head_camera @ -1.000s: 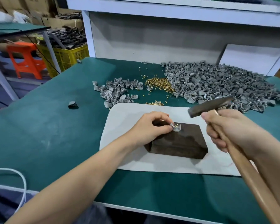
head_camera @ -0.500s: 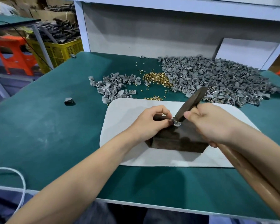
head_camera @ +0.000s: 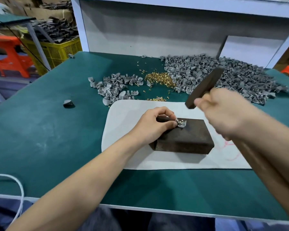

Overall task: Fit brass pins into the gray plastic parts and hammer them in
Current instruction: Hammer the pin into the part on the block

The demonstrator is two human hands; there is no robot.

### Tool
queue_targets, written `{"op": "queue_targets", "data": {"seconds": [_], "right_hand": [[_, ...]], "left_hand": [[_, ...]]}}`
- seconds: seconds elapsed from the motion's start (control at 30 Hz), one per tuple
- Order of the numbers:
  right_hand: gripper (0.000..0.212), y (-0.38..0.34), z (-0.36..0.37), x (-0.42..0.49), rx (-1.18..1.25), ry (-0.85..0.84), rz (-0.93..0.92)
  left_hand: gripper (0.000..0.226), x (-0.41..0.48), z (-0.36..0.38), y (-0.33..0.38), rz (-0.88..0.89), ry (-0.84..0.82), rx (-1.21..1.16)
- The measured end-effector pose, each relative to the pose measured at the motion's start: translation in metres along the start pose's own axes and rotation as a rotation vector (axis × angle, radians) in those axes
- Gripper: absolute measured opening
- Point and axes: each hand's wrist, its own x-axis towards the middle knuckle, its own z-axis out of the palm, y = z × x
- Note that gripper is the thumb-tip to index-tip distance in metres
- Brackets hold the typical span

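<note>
white mat (head_camera: 132, 155) carries the dark block (head_camera: 182, 140). right hand (head_camera: 223, 114) is wrapped closed around the hammer (head_camera: 203, 88), its head above the block and apart from it. left hand (head_camera: 153, 125) pinches the gray plastic part (head_camera: 183, 125), fitted with brass pins (head_camera: 180, 121), on the block's top face.

A small factory workshop: green bench (head_camera: 40, 139) heaped with gray parts (head_camera: 223, 80) and brass pins (head_camera: 160, 79), yellow crate (head_camera: 57, 50) of parts, cartons behind.
</note>
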Motion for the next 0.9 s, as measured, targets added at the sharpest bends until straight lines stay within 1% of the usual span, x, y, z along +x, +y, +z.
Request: {"op": "queue_targets", "data": {"seconds": [0.03,0.1,0.13,0.17,0.23,0.3,0.37,0.43,0.53,0.57,0.63,0.7,0.77,0.8,0.83,0.9], "right_hand": [[0.035,0.0,0.002,0.0,-0.011,0.014,0.001],[0.025,0.0,0.014,-0.002,-0.033,-0.053,0.031],[0.024,0.001,0.019,-0.003,-0.039,-0.087,0.041],[0.025,0.001,0.017,-0.002,-0.04,-0.099,0.041],[0.03,0.001,0.01,-0.001,-0.006,-0.038,0.033],[0.03,0.002,0.01,0.002,-0.006,0.011,0.022],[0.026,0.0,0.019,0.001,-0.029,-0.032,0.041],[0.027,0.001,0.02,0.001,-0.029,-0.058,0.034],[0.026,0.0,0.017,0.004,-0.025,0.022,0.009],[0.024,0.0,0.02,0.004,-0.045,0.015,0.011],[0.025,0.003,0.022,0.002,-0.04,-0.053,0.022],[0.03,0.011,0.011,0.007,0.084,-0.054,0.026],[0.033,0.026,-0.005,0.017,0.363,0.007,0.123],[0.033,0.032,-0.011,0.021,0.515,0.008,0.186],[0.033,0.037,-0.012,0.024,0.631,-0.024,0.231],[0.032,0.053,-0.007,0.031,0.74,-0.089,0.292]], "left_hand": [[0.024,0.0,0.0,-0.001,-0.006,0.004,-0.011],[0.024,-0.001,0.001,-0.001,-0.016,0.003,-0.046],[0.024,-0.001,0.001,-0.001,-0.012,0.01,-0.05],[0.024,-0.001,0.001,-0.002,-0.002,0.021,-0.037],[0.024,-0.001,0.0,-0.001,0.003,0.02,-0.013],[0.023,0.001,0.0,0.0,-0.007,0.013,-0.019],[0.021,-0.001,0.001,0.0,-0.016,0.015,-0.03],[0.02,-0.002,0.001,0.002,0.002,0.035,-0.007],[0.02,-0.001,0.0,0.002,0.004,0.023,-0.006],[0.019,-0.001,0.0,0.002,-0.007,0.024,-0.017],[0.02,-0.004,0.002,0.002,-0.029,0.028,-0.037],[0.02,-0.003,0.002,0.002,-0.047,0.033,-0.079],[0.019,-0.002,0.002,0.002,-0.07,0.037,-0.101],[0.018,-0.001,0.002,0.002,-0.083,0.04,-0.1],[0.017,-0.001,0.002,0.002,-0.096,0.037,-0.098],[0.014,-0.001,0.002,0.002,-0.111,0.033,-0.108]]}}
